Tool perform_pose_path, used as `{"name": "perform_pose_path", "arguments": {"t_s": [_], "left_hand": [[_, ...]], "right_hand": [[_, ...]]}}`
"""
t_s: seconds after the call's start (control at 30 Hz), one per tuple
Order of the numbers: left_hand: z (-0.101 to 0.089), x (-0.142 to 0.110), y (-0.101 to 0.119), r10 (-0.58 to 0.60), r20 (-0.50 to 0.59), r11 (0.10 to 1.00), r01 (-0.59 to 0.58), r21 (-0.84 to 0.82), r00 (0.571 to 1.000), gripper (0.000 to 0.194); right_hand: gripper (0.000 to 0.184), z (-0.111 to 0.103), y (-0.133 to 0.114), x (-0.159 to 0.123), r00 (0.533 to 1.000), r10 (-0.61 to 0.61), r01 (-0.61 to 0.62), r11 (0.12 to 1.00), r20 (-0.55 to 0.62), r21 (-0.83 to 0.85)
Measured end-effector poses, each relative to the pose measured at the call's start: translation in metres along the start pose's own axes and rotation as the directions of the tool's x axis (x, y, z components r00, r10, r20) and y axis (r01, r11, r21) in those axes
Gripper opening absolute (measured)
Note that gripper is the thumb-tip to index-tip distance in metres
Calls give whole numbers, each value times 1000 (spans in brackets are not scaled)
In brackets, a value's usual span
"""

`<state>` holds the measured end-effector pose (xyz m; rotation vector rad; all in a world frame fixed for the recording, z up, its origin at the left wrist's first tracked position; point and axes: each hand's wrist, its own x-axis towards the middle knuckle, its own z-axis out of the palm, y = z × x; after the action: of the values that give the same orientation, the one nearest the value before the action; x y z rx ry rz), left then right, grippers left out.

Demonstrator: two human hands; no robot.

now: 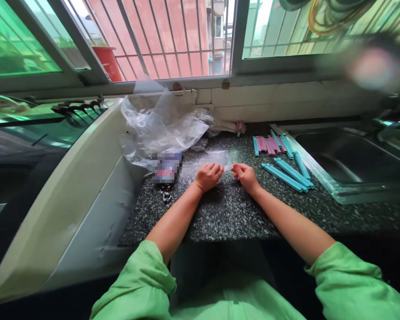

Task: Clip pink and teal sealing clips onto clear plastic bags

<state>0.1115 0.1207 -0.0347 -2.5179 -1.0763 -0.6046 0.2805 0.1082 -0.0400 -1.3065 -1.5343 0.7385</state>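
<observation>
My left hand (208,176) and my right hand (244,174) rest side by side on a dark speckled stone counter (233,213). Both have their fingers curled onto the near edge of a small clear plastic bag (210,159) that lies flat on the counter in front of them. What else, if anything, the fingers pinch is too small to tell. Both arms wear green sleeves.
A crumpled clear plastic sheet (163,122) lies at the back left. A small blurred packet (167,167) and tiny dark bits (166,194) sit left of my hands. Pink sticks (269,144) and teal sticks (288,173) lie to the right, beside a steel sink (350,162). A barred window is behind.
</observation>
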Motion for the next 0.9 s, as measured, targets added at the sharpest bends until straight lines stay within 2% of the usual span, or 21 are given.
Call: {"name": "perform_pose_path", "arguments": {"t_s": [0.13, 0.23, 0.3, 0.33, 0.4, 0.47, 0.53, 0.6, 0.73, 0.8, 0.9], "left_hand": [[-6, -2, 13, 49, 39, 996, -46, -78, 998, 30], [-11, -8, 18, 72, -31, 986, -76, -150, 997, 34], [-15, -15, 15, -60, -149, 975, 26, -219, 987, 43], [-16, -17, 11, -176, -206, 958, 119, -261, 963, 42], [-19, -19, 1, -411, -253, 880, 309, -359, 876, 35], [-19, -16, -9, -539, -168, 780, 413, -470, 825, 29], [-17, -12, -15, -564, -13, 677, 454, -580, 825, 26], [-13, -8, -15, -534, 103, 593, 459, -661, 839, 26], [-7, -11, -5, -453, 133, 536, 389, -750, 881, 29], [-8, -14, -1, -493, 135, 474, 395, -787, 859, 30], [-11, -15, 0, -569, 190, 344, 441, -829, 800, 33]], "right_hand": [[35, 0, -1, -5, 999, 0, 1, 1000, -40, 31], [30, -2, -1, -3, 999, -14, 16, 999, -41, 46], [27, -3, -2, -3, 1000, -26, 27, 998, -12, 56], [26, -4, -3, -4, 999, -32, 31, 998, 13, 60], [24, -6, -5, -6, 997, -42, 37, 997, 71, 67], [23, -8, -9, -8, 986, -57, 46, 996, 158, 72], [23, -11, -12, -10, 962, -83, 64, 995, 261, 79], [22, -14, -13, -10, 931, -107, 81, 993, 349, 88], [22, -18, -9, -9, 913, -110, 77, 992, 394, 96], [21, -20, -7, -8, 916, -101, 71, 993, 388, 92], [21, -23, -4, -6, 925, -77, 50, 995, 373, 82]]}}
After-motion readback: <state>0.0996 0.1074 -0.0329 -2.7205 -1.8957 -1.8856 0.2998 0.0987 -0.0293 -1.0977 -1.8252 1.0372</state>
